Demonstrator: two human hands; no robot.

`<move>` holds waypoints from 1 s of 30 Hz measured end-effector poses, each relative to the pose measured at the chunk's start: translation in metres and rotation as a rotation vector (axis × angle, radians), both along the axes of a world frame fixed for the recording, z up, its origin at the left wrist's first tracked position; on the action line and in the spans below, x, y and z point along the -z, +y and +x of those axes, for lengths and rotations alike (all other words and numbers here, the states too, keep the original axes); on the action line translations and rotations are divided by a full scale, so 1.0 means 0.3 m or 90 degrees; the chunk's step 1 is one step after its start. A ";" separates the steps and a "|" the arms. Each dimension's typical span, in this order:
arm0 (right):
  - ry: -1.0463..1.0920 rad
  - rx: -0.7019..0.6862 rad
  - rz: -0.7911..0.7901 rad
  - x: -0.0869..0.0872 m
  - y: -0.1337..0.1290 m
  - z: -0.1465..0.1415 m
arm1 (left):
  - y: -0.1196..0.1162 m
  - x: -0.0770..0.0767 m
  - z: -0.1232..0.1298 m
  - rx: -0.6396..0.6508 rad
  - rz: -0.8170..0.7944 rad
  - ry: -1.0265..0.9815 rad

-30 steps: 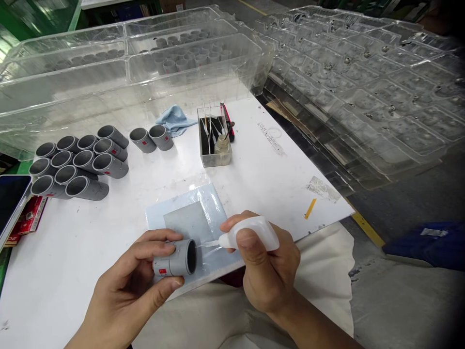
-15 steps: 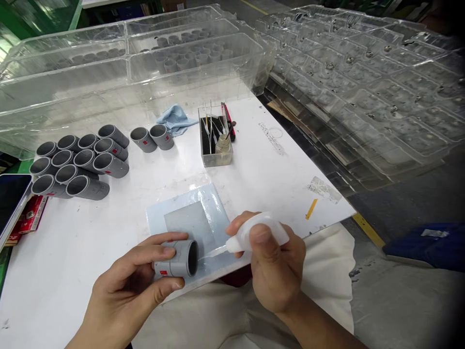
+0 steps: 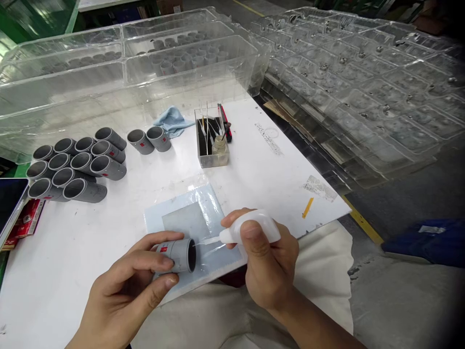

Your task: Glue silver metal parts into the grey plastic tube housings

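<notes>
The left hand (image 3: 123,288) has its grip closed about a grey cylinder (image 3: 178,254), held sideways with its open end facing three o'clock. The right hand (image 3: 271,271), at four o'clock from it, grasps a white squeeze bottle (image 3: 267,225), thumb pressed on the side; its thin nozzle (image 3: 208,241) points at the cylinder's rim, though I cannot tell whether they touch. Just beyond, a pale blue sheet (image 3: 154,220) bearing a grey square (image 3: 187,217) lies on the white desk (image 3: 261,184). Farther off stand a cluster of grey cylinders (image 3: 95,192) at ten o'clock, a clear box (image 3: 214,161) of tools at one, and two more cylinders (image 3: 164,141) between eleven and twelve, beside a blue cloth (image 3: 170,121). Farthest are clear trays (image 3: 189,87) at twelve, with cylinders inside, and stacked clear trays (image 3: 381,97) at two.
</notes>
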State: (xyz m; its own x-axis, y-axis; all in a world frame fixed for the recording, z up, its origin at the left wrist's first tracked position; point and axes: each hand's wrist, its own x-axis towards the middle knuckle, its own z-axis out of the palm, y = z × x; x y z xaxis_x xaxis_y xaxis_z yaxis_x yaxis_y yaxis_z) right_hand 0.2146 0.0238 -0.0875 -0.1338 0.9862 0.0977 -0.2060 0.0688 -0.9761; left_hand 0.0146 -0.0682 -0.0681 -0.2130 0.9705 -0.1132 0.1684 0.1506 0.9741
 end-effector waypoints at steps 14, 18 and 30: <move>-0.110 -0.004 0.024 0.001 -0.001 0.005 | -0.001 0.010 -0.029 0.076 0.034 0.056; -0.114 -0.017 0.021 -0.005 0.001 0.007 | -0.001 0.010 -0.044 0.099 0.048 0.086; -0.083 -0.061 -0.041 -0.011 0.003 0.021 | -0.012 0.007 -0.014 0.035 0.000 0.056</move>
